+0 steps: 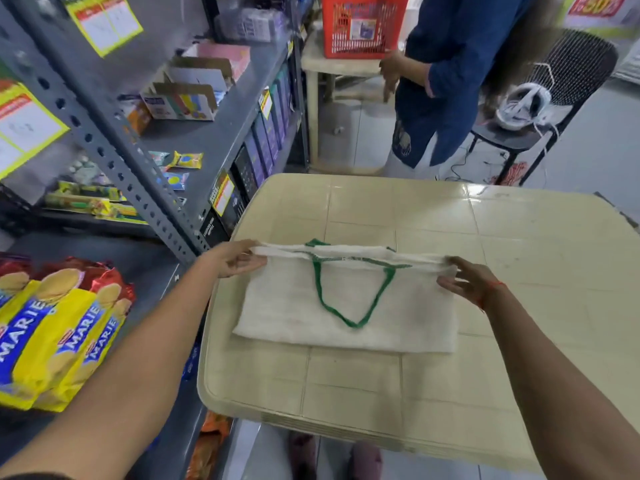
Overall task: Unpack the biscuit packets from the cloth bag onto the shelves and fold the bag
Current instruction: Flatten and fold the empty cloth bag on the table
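**Packets shelved, bag fold in progress**

Far left: yellow Marie biscuit packets (59, 327) sit stacked on the lower grey shelf (152, 271), so unpacking looks done as far as I can see. Can't see any packets left in the bag; it lies flat.

Left hand (235, 259): fingers pinched closed on the top-left corner of the cloth bag (346, 306), lifting that edge just off the table (450, 393).

Bag is mid-table, flat, green handle (353, 296) lying across its upper face. Top edge looks doubled over, so I'd judge the first fold is underway, not finished.

Right hand (467, 282): fingers pinching the top-right corner, other fingers loosely spread, matching the left.

Remaining, my read: bring the held edge over, flatten, maybe another fold.
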